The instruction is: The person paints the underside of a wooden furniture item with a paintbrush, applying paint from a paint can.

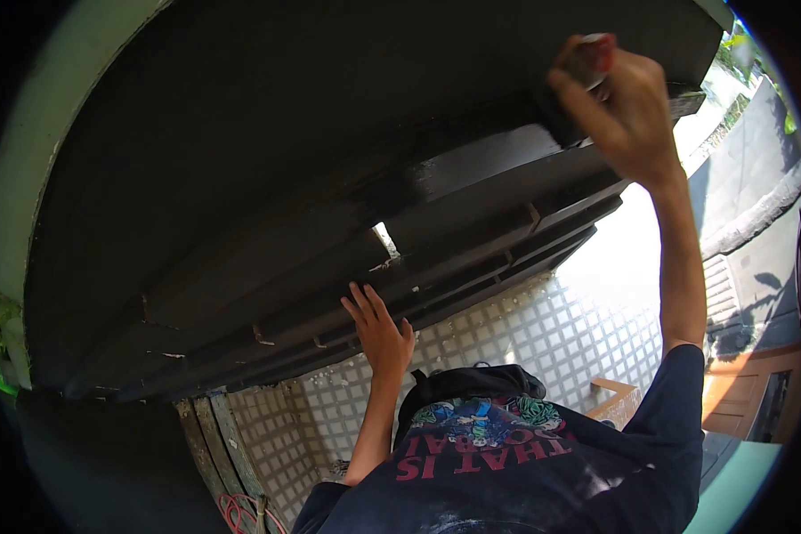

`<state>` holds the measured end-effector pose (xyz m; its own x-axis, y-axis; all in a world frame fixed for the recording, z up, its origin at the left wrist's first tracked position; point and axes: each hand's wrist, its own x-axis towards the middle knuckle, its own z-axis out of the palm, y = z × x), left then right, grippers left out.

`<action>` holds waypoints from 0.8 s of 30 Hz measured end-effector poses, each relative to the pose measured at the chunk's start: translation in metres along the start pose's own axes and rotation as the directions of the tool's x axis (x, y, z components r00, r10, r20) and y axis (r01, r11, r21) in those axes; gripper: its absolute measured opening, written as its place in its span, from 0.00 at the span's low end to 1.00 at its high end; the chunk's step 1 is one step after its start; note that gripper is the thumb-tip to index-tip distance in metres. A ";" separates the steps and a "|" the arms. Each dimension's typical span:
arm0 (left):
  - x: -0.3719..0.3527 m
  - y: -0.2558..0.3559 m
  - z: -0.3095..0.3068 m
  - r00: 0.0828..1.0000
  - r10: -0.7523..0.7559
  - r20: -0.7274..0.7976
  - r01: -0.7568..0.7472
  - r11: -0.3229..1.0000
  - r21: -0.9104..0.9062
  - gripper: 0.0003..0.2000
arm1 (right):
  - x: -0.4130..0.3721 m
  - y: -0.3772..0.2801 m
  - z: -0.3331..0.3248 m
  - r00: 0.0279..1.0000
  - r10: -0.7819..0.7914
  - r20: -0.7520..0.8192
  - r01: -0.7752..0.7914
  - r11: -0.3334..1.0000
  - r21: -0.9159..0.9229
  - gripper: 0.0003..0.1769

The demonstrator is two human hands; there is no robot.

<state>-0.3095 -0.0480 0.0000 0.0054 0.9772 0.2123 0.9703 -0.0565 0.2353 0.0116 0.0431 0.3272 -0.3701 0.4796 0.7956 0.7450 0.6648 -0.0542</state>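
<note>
My right hand (632, 116) is closed around a paintbrush (587, 62) with red and pale colours on its handle. The brush's dark head is against a long black board (240, 133), partly hidden by my fingers. Left of the brush, a glossy, wet-looking black streak (481, 160) runs along the board's lower edge. Lower down, my left hand (383, 338) has its fingers spread and touches the edge of the dark slats (454, 258). Above that hand, a small white gap (384, 240) shows between the slats.
Patterned floor tiles (472, 338) lie below the slats. Wooden posts (218, 445) and a red cord (240, 507) are at lower left. A wooden piece of furniture (748, 396) and a grey wall (748, 196) stand at right. A pale green edge (53, 116) curves at upper left.
</note>
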 end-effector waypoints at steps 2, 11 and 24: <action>0.000 0.001 0.000 1.000 -0.006 0.013 0.006 1.000 -0.017 0.49 | 0.011 -0.018 0.010 0.996 0.028 0.086 -0.043 0.984 0.172 0.08; 0.000 0.001 -0.002 0.999 -0.015 0.039 0.017 0.999 -0.048 0.50 | -0.024 0.084 0.009 0.780 0.617 0.100 -0.544 0.591 0.596 0.13; 0.002 0.002 0.000 0.999 -0.024 0.030 0.026 0.999 -0.037 0.50 | -0.008 -0.025 0.017 0.992 -0.016 -0.126 0.017 1.000 0.002 0.05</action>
<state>-0.3077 -0.0459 0.0006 -0.0110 0.9840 0.1778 0.9605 -0.0391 0.2756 -0.0136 0.0322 0.3121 -0.3092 0.3925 0.8662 0.7379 0.6736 -0.0418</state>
